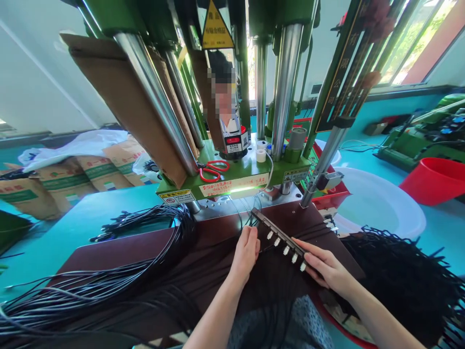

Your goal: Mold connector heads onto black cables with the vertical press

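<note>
My right hand (327, 271) grips the near end of a dark bar (278, 231), thumb on top and fingers beneath. Several silvery plug ends (286, 250) stick out in a row along the bar's near side. Close to the bar's far end, my left hand (247, 249) is closed, its fingers curled together. What it holds is hidden, though thin black cables run around and below it. The bar lies slantwise above the brown tabletop (218, 230), in front of the green press (240, 169).
Black cable bundles (109, 286) spread over the table's left side. Red-handled scissors (214, 170) lie on the press. A dark heap of cables (399, 286) sits at right, near a white tub (381, 201) and a red bucket (436, 182). Paper sacks (90, 169) stand at left.
</note>
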### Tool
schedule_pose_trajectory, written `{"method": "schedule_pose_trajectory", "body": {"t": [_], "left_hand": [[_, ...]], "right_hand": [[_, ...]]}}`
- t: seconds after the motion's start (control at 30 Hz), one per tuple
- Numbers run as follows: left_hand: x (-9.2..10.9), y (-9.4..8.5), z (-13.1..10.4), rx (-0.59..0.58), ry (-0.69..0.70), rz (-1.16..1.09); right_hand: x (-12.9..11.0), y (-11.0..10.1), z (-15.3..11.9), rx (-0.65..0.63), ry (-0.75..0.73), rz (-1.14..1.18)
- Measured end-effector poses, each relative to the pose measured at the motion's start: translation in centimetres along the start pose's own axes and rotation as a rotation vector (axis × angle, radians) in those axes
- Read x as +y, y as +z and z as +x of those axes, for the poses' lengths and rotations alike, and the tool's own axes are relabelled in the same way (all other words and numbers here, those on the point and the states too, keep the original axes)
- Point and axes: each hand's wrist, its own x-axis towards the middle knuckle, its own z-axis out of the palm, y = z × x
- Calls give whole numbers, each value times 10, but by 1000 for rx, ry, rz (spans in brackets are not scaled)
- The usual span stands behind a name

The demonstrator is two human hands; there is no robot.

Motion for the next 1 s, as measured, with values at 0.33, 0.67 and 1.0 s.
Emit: {"method": "schedule_pose_trajectory", "body": {"t": [0.33, 0.67, 1.0], "left_hand": [[2, -1, 0, -118, -36, -51], [3, -5, -1, -154, -45, -88], [-3, 3, 12, -7, 10, 34]], "right_hand": [[-1, -1, 0, -36, 32, -26], [0, -2, 0, -48, 27, -42], [8, -2, 1, -34, -38, -330]]}}
